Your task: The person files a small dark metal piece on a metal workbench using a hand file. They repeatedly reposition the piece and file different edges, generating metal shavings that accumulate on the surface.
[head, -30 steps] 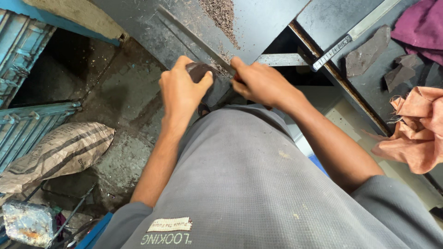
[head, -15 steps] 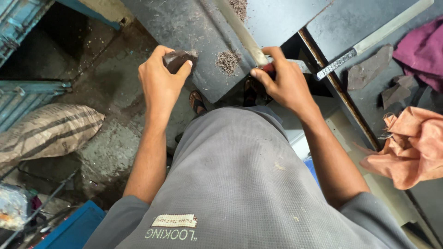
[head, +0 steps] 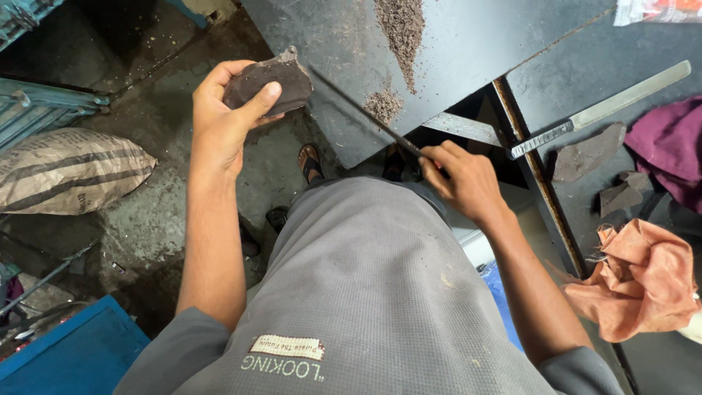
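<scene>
The left hand (head: 223, 110) grips a dark flat slab (head: 269, 84) beyond the table's (head: 468, 51) near-left corner. The right hand (head: 464, 179) clasps a thin file (head: 365, 113) slanting up-left across that corner, tip toward the slab.

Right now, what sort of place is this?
Probably a small metalwork or filing workshop: a dark workbench strewn with filings, a spare file lying on it, rags, and a grimy concrete floor.

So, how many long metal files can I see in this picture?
2. One thin dark file is held by the right hand, its tip near the dark piece in the left hand. One silver file lies on the dark table. Others may be hidden.
</scene>
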